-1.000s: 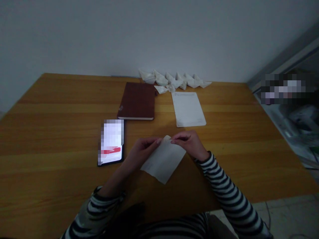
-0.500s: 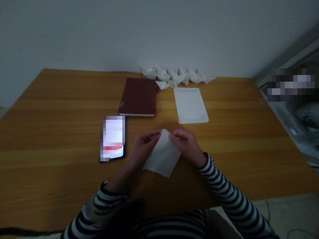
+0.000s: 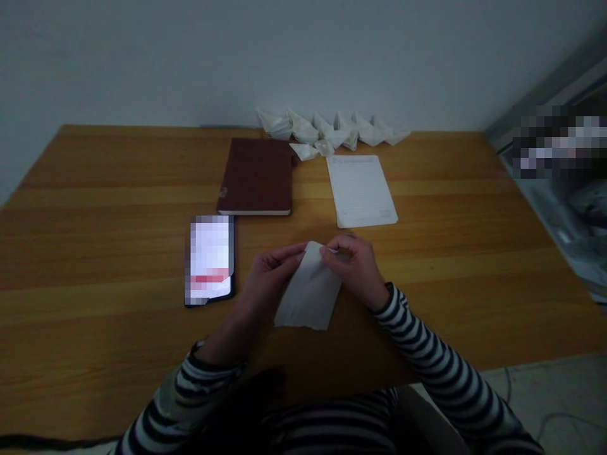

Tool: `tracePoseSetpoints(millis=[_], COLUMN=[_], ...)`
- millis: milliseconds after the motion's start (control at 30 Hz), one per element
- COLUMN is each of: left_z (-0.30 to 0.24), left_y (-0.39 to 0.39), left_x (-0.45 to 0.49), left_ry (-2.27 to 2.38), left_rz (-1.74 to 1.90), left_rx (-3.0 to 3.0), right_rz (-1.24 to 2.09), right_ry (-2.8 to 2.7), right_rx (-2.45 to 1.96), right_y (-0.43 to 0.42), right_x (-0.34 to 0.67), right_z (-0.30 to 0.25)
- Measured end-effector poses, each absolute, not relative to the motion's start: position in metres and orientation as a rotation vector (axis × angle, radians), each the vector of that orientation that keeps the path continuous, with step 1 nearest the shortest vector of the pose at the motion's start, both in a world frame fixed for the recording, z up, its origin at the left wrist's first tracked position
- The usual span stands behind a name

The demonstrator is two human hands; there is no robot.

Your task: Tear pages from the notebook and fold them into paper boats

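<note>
A white sheet of paper [image 3: 310, 294] is held up between both hands over the near middle of the table, its lower edge slightly ragged. My left hand [image 3: 275, 275] pinches its upper left edge between thumb and fingers. At the upper right, my right hand [image 3: 353, 265] grips the same sheet, thumb on the near face and fingers behind. Further back lies a small stack of lined paper [image 3: 363, 189]. Several folded white paper boats [image 3: 327, 133] stand in a row against the wall.
A dark red notebook [image 3: 256, 177] lies closed at the back, left of the lined paper. A phone [image 3: 210, 259] with a lit, blurred screen rests to the left of my left hand. The wooden table [image 3: 474, 253] meets the wall [image 3: 303, 57] at its far edge.
The paper's lower edge has shifted slightly up and now hangs straighter. Both hands keep their hold on it. The whole view has tilted a little, so the far objects appear higher.
</note>
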State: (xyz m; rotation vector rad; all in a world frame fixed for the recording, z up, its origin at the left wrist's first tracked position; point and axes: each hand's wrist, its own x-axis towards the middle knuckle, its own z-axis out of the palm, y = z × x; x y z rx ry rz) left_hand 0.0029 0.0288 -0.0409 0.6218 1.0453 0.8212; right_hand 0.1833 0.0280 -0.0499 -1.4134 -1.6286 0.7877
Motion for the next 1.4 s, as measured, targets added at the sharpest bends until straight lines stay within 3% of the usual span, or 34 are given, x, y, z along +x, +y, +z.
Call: tracePoseSetpoints(millis=[1400], left_z=[-0.0414], left_y=[0.0308], left_x=[-0.0062], left_ry=[0.993], left_rz=[0.793], left_rx=[0.756], right_rz=[0.770], right_ry=[-1.676], right_rx=[-1.443], right_y=[0.0254], right_x=[0.1825], right_z=[-0.0513])
